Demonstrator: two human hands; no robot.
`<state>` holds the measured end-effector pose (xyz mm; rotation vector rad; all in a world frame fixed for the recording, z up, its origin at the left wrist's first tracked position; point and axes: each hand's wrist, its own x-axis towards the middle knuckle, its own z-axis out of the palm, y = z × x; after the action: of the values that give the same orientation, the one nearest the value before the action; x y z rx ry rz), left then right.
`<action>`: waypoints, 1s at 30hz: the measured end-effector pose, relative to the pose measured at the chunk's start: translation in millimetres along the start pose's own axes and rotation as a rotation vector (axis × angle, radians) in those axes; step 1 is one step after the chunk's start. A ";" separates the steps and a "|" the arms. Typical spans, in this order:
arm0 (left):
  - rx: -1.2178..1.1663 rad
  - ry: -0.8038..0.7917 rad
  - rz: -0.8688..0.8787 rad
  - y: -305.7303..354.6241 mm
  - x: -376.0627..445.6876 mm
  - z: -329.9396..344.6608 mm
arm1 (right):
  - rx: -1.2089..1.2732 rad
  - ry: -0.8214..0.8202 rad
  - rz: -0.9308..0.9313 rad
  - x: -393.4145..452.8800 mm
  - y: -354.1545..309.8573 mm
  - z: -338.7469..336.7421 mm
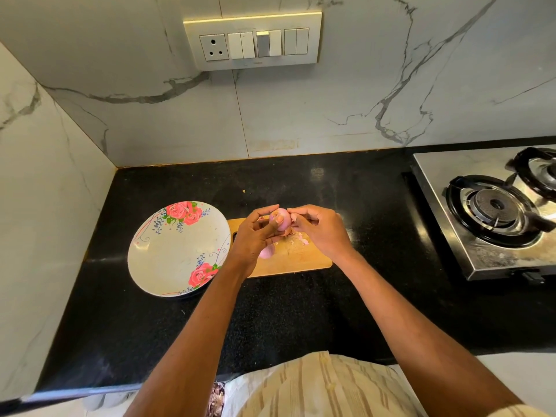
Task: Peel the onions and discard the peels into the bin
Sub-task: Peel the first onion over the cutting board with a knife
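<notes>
Striped cream cloth (325, 386) fills the bottom centre of the frame, closest to my lens, and both bare forearms reach up from it toward the middle. From where I watch, the left hand (255, 236) has its fingers and thumb curled round a small pink onion (281, 219), holding it just above the wooden cutting board (301, 260). The right hand (319, 228) meets it from the right, fingertips pinching at the onion's top edge, where a loose peel seems to sit, though I cannot tell exactly what is between them. A second pink onion (266, 252) lies on the board below the left hand, and peel scraps (301, 240) are scattered on the board under the right one. Left of the board, a rose-patterned plate (177, 251) rests on the black counter (301, 311). A steel gas stove (496, 212) occupies the right edge, and a switch panel (252, 40) hangs on the marble wall at upper centre.
</notes>
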<state>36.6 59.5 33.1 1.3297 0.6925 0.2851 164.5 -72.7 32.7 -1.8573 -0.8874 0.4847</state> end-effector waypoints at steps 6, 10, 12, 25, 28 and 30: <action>-0.054 0.077 -0.075 -3.5 5.3 -0.1 | 0.127 -0.094 0.043 -5.0 -7.7 3.3; -0.052 0.095 -0.085 -4.2 4.7 -0.6 | 0.125 -0.117 0.032 -4.1 -8.3 3.2; -0.069 0.095 -0.093 -3.8 3.6 -0.6 | 0.106 -0.128 0.025 -3.2 -7.9 2.5; -0.081 0.103 -0.134 -0.7 2.2 2.1 | 0.140 -0.124 0.062 -2.8 -4.7 -0.6; -0.096 0.096 -0.112 1.6 2.7 2.6 | 0.157 -0.128 0.059 -3.2 -6.9 0.2; -0.078 0.075 -0.089 3.6 1.4 3.7 | 0.148 -0.110 0.051 -3.1 -7.8 -0.1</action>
<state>40.6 58.3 36.4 1.2152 0.7932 0.2885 159.7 -73.1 39.6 -1.7348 -0.8551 0.6718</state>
